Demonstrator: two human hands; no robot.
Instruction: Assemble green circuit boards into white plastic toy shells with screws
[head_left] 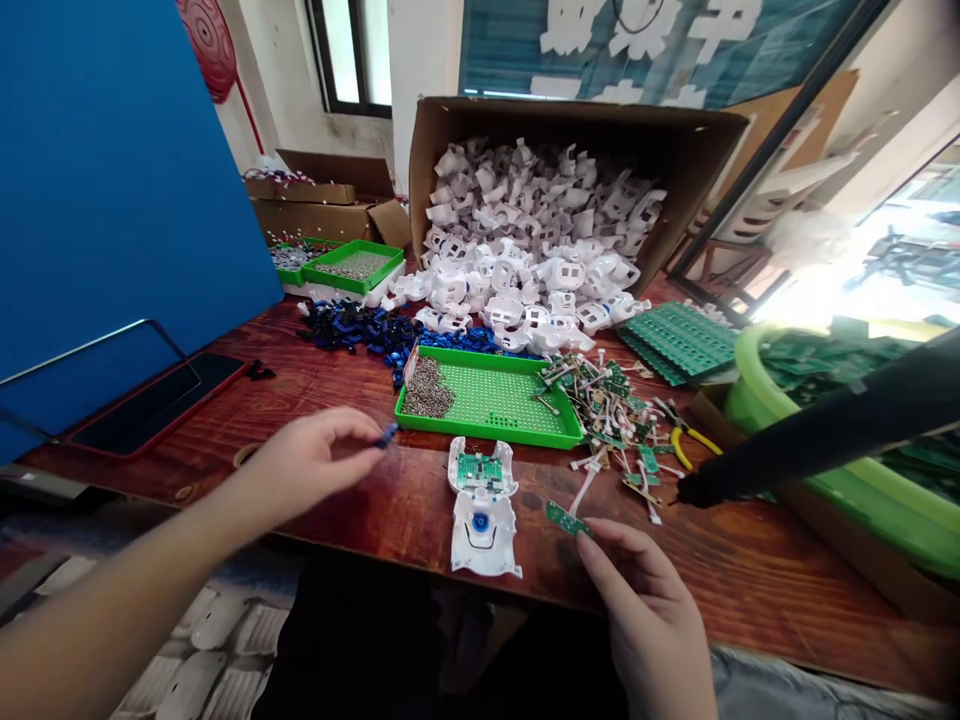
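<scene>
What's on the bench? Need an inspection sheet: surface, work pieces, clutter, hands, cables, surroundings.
Surface: reddish-brown wooden table, glossy.
Work pieces: two-part white housing, circuit board in its far half; green tray holding small metal parts.
Clutter: white shells, blue parts, pliers.
Hands: left hand pinches blue piece; right hand holds green board.
Cables: white lead on the held board.
Surroundings: cardboard box behind, blue panel left.

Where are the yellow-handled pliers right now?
Head view, right side: the pliers lie on the table, between the pile of wired boards and the green tub.
</scene>
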